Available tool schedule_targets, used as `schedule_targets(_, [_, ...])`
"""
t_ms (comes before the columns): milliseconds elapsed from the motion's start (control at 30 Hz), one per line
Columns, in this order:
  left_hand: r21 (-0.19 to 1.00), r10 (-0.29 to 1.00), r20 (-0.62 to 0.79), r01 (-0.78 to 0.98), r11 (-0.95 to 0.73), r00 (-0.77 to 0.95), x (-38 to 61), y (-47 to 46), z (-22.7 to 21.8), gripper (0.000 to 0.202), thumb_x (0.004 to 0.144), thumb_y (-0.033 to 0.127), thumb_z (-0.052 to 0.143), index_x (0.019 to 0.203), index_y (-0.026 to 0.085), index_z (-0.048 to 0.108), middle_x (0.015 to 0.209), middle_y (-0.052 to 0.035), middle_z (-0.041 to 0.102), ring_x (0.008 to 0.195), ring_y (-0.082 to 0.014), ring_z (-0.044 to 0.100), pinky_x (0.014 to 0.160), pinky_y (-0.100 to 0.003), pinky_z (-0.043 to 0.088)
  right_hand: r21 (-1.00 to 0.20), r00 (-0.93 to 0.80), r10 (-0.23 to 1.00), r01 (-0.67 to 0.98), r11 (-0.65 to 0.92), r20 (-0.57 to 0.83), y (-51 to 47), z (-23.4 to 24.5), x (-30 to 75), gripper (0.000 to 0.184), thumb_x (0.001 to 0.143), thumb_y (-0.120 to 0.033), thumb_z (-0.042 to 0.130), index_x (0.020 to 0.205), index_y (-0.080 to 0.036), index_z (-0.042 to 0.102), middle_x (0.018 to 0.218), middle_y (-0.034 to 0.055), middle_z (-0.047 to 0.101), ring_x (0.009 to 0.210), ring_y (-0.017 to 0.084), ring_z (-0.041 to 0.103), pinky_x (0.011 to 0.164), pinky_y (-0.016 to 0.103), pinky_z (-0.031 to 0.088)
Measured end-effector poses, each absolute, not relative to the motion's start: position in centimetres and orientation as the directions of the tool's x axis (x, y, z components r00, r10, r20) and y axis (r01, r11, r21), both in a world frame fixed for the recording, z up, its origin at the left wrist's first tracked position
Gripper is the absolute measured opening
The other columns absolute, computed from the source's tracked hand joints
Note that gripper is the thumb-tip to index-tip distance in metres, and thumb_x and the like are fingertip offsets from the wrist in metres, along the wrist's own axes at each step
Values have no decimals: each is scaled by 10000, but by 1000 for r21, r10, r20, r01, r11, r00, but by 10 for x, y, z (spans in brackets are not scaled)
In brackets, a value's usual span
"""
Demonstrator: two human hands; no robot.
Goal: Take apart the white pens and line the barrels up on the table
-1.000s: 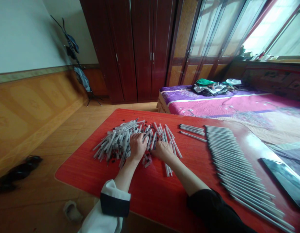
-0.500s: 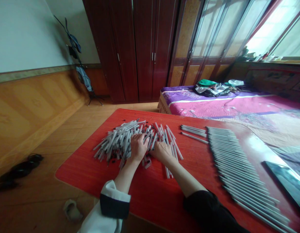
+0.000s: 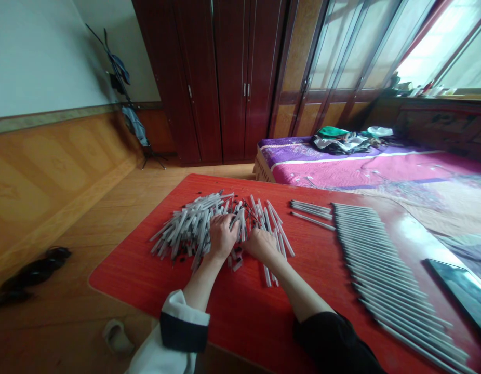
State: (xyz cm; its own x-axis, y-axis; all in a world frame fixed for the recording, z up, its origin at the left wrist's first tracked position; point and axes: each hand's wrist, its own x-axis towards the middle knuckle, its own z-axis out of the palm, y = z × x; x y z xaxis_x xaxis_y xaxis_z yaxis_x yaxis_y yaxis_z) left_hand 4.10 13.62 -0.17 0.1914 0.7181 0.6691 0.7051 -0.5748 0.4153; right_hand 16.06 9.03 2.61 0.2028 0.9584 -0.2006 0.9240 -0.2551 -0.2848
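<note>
A heap of short, translucent whitish tubes (image 3: 186,226) with dark bits among them lies on the red table (image 3: 147,280). At the heap's right side my left hand (image 3: 222,239) is closed, with a whitish tube (image 3: 236,218) sticking up at its fingertips. Just to the right, my right hand (image 3: 262,244) is curled with fingers pointing down and left; whatever they grip is hidden. Around my right hand lie several loose tubes (image 3: 279,228), some reaching out from under the wrist. A small clear piece (image 3: 237,264) lies below, between the hands.
On the right, a long row of slim grey-white rods (image 3: 384,270) with dark ends lies side by side. A few more rods (image 3: 310,209) rest left of its top. A dark-screened tablet (image 3: 458,291) sits near the right edge. Behind stands a bed (image 3: 326,169).
My right hand has shifted slightly right, and the tubes between the hands have moved a little. My left hand stays almost in place, still closed.
</note>
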Motion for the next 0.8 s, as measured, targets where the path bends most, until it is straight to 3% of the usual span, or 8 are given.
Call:
schedule_targets(133, [601, 806, 580, 604, -524, 122, 40, 136, 1, 147, 789, 236, 539, 887, 162, 620, 836, -77, 668, 815, -206, 597, 802, -343, 435, -369, 246, 951, 880, -300, -187, 87, 41, 175, 315, 711, -354, 504, 873, -145, 674, 870, 159, 678, 810, 265, 637, 635, 302, 444])
schedule_targets(233, [796, 883, 448, 386, -465, 139, 41, 135, 4, 171, 802, 269, 512, 883, 156, 612, 816, -51, 662, 764, -167, 602, 731, -280, 457, -516, 131, 985, 840, -168, -108, 85, 45, 184, 283, 757, -324, 434, 775, -152, 658, 739, 103, 666, 685, 203, 615, 552, 252, 407])
schedule_targets(333, [915, 918, 338, 155, -372, 208, 41, 136, 8, 190, 792, 293, 516, 856, 137, 603, 784, -36, 650, 726, -145, 594, 682, -242, 458, -614, -1, 1000, 790, -5, -9, 85, 42, 186, 240, 755, -267, 424, 712, -148, 628, 627, 46, 624, 593, 146, 562, 501, 212, 361])
schedule_targets(500, [979, 936, 203, -58, -195, 288, 44, 135, 8, 228, 750, 322, 564, 860, 125, 594, 739, -18, 628, 650, -115, 564, 636, -220, 443, -548, -10, 999, 836, -13, -40, 87, 34, 182, 177, 691, -269, 511, 656, -132, 617, 575, 30, 586, 554, 124, 522, 472, 201, 311])
schedule_targets(633, [988, 936, 154, -26, -154, 315, 48, 133, 2, 199, 727, 303, 578, 837, 137, 588, 721, -6, 620, 634, -110, 556, 616, -211, 438, -548, -11, 995, 835, -47, -101, 89, 28, 180, 174, 672, -281, 535, 657, -132, 624, 571, 42, 589, 523, 131, 517, 458, 212, 309])
schedule_targets(800, [971, 939, 198, 77, -228, 280, 52, 132, -3, 145, 732, 286, 574, 790, 154, 584, 700, 6, 610, 645, -112, 559, 621, -205, 439, -787, -164, 985, 613, 67, -44, 93, 24, 187, 93, 651, -173, 512, 621, -124, 585, 529, -15, 535, 485, 84, 468, 447, 178, 314])
